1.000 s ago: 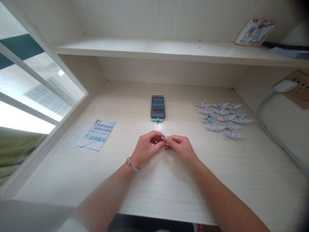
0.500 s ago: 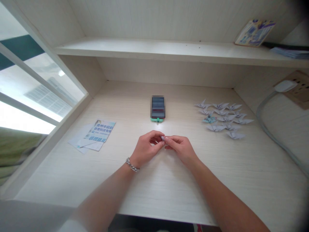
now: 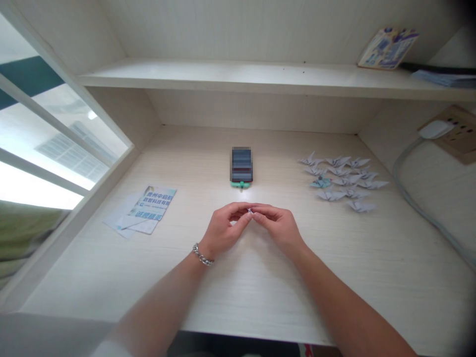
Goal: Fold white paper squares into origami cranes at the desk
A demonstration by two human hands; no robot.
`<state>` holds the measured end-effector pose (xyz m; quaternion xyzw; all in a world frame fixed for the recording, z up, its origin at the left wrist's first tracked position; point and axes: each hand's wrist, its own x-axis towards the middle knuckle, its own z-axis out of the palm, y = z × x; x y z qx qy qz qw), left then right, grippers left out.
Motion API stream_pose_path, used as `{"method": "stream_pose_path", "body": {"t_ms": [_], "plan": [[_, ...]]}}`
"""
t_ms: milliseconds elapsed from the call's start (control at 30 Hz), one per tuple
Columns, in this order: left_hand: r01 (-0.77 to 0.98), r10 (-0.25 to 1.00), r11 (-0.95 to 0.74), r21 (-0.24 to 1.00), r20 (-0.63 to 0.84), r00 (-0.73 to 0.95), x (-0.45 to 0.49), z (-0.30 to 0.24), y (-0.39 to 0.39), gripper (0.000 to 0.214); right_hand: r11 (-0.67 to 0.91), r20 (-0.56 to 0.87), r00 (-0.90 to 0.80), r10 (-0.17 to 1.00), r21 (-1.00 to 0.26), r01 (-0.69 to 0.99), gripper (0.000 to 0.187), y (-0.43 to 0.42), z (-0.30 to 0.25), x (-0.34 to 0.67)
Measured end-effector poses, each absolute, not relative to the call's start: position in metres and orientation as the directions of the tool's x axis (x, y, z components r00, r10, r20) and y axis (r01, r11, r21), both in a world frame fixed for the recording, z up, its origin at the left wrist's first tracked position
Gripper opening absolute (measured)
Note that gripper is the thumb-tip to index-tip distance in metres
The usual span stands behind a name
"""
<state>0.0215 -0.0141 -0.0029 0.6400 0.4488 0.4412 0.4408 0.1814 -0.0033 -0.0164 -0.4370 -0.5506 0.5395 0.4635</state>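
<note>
Between my fingertips, above the middle of the desk, is a small folded white paper (image 3: 250, 211), mostly hidden by the fingers. My left hand (image 3: 226, 225), with a silver chain bracelet (image 3: 203, 255) at its wrist, pinches the paper from the left. My right hand (image 3: 279, 224) pinches it from the right, and the fingertips of both hands meet around it. To the right lie several folded white paper cranes (image 3: 344, 182) in loose rows, one of them a blue printed crane (image 3: 320, 182).
A phone (image 3: 241, 166) with a green edge lies beyond my hands. Printed cards and paper slips (image 3: 151, 203) lie at the left. A shelf (image 3: 223, 74) runs above the desk's back. At right, a grey cable (image 3: 412, 208) hangs from a plug in the wall socket (image 3: 459, 134).
My fingertips have drawn closer together around the folded paper, and my right fingers have straightened over towards the left ones. The view has shifted slightly; the cranes and phone stay put.
</note>
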Motion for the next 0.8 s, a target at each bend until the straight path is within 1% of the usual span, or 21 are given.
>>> {"method": "stream_pose_path", "body": {"t_ms": [133,267,333,400,467,567,667,800], "plan": [[0.216,0.973,-0.192,0.957,0.157,0.170,0.022,-0.006,-0.014,0.028,0.118,0.112,-0.138,0.984,-0.993,0.033,0.017,-0.005,-0.018,0.181],[0.237,0.982,-0.158,0.959,0.127,0.138,0.021,-0.009,-0.013,0.028,0.195,0.188,-0.073,0.979,-0.974,0.111,0.017,-0.006,-0.018,0.180],[0.228,0.984,-0.150,0.962,0.123,0.128,0.021,-0.009,-0.012,0.027,0.225,0.221,-0.051,0.974,-0.967,0.119,0.017,-0.007,-0.017,0.179],[0.204,0.985,-0.146,0.968,0.123,0.122,0.021,-0.009,-0.012,0.027,0.224,0.224,-0.010,0.974,-0.970,0.095,0.017,-0.006,-0.016,0.179],[0.180,0.985,-0.143,0.973,0.123,0.121,0.021,-0.009,-0.012,0.028,0.182,0.185,0.066,0.980,-0.982,0.047,0.022,-0.004,-0.016,0.180],[0.177,0.984,-0.145,0.974,0.123,0.129,0.022,-0.010,-0.011,0.030,0.054,0.048,0.150,0.988,-0.998,-0.039,0.033,0.000,-0.021,0.183],[0.218,0.983,-0.149,0.964,0.120,0.142,0.022,-0.010,-0.012,0.031,-0.052,-0.067,0.112,0.992,-0.990,-0.134,0.031,0.004,-0.027,0.186],[0.287,0.982,-0.153,0.946,0.113,0.149,0.020,-0.010,-0.012,0.034,-0.110,-0.129,0.092,0.987,-0.976,-0.188,0.027,0.006,-0.029,0.187]]}}
